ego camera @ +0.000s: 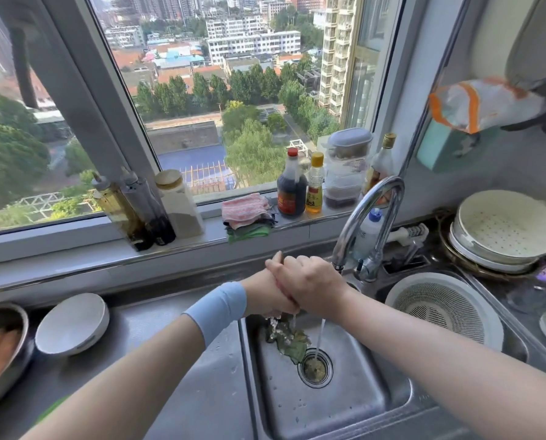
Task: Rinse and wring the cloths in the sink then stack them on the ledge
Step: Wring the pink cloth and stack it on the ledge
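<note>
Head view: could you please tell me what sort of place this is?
Most likely a home kitchen in a high-rise flat: a steel sink with a running tap, sauce bottles on the window ledge, and rooftops far below outside.

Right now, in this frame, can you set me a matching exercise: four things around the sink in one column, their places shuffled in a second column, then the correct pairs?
Things:
1. folded cloths
2. white bowl
3. green leaf scrap
4. white colander

Places:
A. in the basin right of the tap
B. on the sink floor beside the drain
C. on the window ledge
D. on the counter left of the sink

Pairs: 1-C, 2-D, 3-B, 4-A.
</note>
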### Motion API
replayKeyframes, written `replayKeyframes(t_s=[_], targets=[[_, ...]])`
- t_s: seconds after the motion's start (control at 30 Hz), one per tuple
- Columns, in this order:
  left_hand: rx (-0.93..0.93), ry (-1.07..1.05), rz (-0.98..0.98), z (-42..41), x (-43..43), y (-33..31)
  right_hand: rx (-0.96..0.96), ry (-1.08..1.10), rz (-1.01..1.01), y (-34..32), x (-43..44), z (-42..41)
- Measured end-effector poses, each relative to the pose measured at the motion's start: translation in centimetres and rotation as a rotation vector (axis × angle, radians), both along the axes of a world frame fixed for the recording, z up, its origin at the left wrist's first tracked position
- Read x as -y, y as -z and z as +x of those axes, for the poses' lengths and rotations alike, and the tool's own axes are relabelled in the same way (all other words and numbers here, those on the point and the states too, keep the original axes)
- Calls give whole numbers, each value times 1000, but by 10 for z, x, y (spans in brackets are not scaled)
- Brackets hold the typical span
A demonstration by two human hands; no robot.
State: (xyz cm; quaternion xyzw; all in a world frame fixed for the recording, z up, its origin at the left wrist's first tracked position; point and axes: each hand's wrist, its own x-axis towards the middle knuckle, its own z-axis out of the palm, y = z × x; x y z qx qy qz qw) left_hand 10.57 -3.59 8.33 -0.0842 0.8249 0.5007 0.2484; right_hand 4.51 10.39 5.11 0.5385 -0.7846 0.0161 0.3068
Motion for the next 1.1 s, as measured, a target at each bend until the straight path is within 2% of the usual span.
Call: replayKeyframes(t_s=[0.13,0.27,0.33,0.37,0.43,0.47,0.5,0.53,0.6,0.67,0.73,0.8,0.97,1.1], targets=[[-15,10,-140,-2,-5,7,-13,112,117,-3,2,7],[-97,160,-394,-8,-12,17,219,233,313,-8,3,11],[-73,257,-510,-9,-17,20,276,342,410,-12,-1,19],[-83,323,-596,-7,-18,21,301,359,425,-12,-2,20],[-203,519,-906,-1,-24,19,386,383,420,-10,-2,20],[-198,696,-1109,0,-25,20,417,420,410,-8,-1,20],[-159,765,-1248,0,-24,23,446,453,404,-7,1,22],[-156,700,-1254,-2,-25,27,489,480,403,-5,1,23],[-144,403,-1034,-3,-29,25,583,497,386,-1,0,25],[-209,306,-1014,-2,-33,28,621,499,370,2,-1,28],[-285,359,-1096,1,-33,34,670,488,367,9,-2,31],[-347,411,-1160,3,-32,39,817,505,334,12,-3,35],[-389,514,-1179,12,-32,47,1203,467,274,12,-8,42],[-447,595,-1214,19,-32,50,1425,507,162,23,-10,47]])
